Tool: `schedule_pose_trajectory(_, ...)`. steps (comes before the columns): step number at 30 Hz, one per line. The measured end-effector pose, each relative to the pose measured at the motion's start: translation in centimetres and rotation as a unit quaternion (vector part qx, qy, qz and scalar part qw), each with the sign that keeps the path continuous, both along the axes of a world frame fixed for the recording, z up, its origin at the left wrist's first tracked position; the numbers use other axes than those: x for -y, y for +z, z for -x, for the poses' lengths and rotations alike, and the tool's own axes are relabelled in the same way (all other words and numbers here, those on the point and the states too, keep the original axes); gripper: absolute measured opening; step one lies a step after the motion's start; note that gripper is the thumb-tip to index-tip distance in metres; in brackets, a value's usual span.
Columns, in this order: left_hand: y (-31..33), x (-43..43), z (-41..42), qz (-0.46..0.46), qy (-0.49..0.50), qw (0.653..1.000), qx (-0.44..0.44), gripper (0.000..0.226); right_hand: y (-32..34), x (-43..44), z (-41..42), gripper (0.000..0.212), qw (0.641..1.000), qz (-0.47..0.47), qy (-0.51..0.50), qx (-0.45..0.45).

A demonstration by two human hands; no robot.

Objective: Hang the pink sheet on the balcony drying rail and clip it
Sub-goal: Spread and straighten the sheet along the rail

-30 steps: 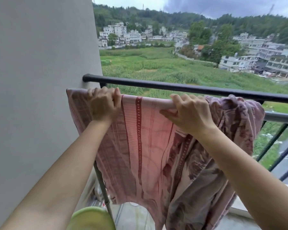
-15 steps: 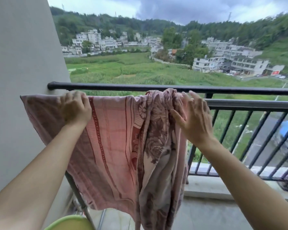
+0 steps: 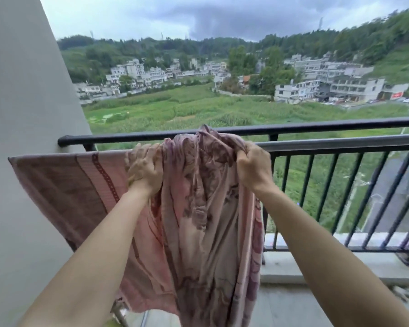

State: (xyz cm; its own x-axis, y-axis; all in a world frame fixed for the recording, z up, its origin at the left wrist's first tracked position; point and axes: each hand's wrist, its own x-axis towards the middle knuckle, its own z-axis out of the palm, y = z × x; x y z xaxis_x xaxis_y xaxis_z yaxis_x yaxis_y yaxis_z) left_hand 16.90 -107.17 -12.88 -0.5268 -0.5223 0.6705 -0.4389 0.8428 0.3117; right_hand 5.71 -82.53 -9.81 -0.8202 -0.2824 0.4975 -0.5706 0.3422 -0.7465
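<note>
The pink sheet [image 3: 198, 223] hangs over the grey drying rail [image 3: 340, 143], which runs just inside and below the black balcony railing [image 3: 316, 126]. Its left part lies spread flat along the rail toward the wall. Its middle is bunched into a thick floral-patterned bundle rising above the rail. My left hand [image 3: 147, 168] grips the left side of that bundle at rail height. My right hand [image 3: 253, 168] is clenched on the bundle's right side. No clip is in view.
A grey wall [image 3: 21, 114] stands close on the left. To the right the drying rail is bare, with black railing bars [image 3: 335, 199] behind it. A concrete ledge [image 3: 340, 267] and the balcony floor lie below.
My left hand has slid right along the rail to the bunched part. My right hand, open half a second ago, has closed on the bundle. The view has shifted right and up.
</note>
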Motion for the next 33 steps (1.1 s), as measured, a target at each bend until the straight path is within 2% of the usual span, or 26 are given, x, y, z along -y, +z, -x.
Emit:
schedule_pose_trajectory(4,0.0,0.4,0.6,0.02,0.038,0.999,0.01,0.059,0.2,-5.9,5.9,0.037,0.983,0.073,-0.16,0.052)
schedule_pose_trajectory(8,-0.5,0.5,1.7,0.058,0.058,0.997,0.008,0.052,-0.9,-10.4,8.2,0.035,0.96,0.04,-0.272,0.048)
schedule_pose_trajectory(12,-0.5,0.1,3.0,0.044,0.085,0.994,-0.057,0.051,-1.0,-8.7,7.1,0.049,0.961,-0.047,-0.265,-0.063)
schedule_pose_trajectory(14,-0.7,0.7,2.9,0.058,0.083,0.993,-0.063,0.05,-0.7,-7.0,6.7,0.067,0.959,-0.107,-0.26,-0.043)
schedule_pose_trajectory(16,-0.8,1.4,2.9,0.083,0.078,0.991,-0.064,0.051,-0.7,-6.3,6.7,0.078,0.962,-0.111,-0.247,-0.016)
schedule_pose_trajectory(19,-0.9,2.0,3.1,0.108,0.074,0.988,-0.08,0.049,-0.9,-7.1,7.6,0.063,0.976,-0.069,-0.206,-0.015)
schedule_pose_trajectory(23,-1.1,1.8,3.5,0.111,0.083,0.984,-0.11,0.04,-1.1,-9.7,8.1,0.053,0.966,-0.028,-0.253,-0.047)
schedule_pose_trajectory(25,-1.2,1.3,3.6,0.092,0.094,0.985,-0.111,0.038,-1.6,-10.7,8.1,0.059,0.966,0.008,-0.258,-0.013)
schedule_pose_trajectory(29,-0.6,-1.5,4.1,0.019,0.086,0.987,-0.131,0.031,-0.8,-11.7,8.0,0.079,0.966,-0.014,-0.2,0.162)
schedule_pose_trajectory(31,-0.1,-4.7,5.1,0.04,-0.005,0.988,-0.152,0.026,-0.4,-12.1,8.3,0.084,0.959,0.03,-0.137,0.246)
schedule_pose_trajectory(33,0.3,-9.2,6.8,0.097,-0.124,0.978,-0.134,0.027,0.1,-12.6,8.0,0.084,0.954,0.054,-0.083,0.283)
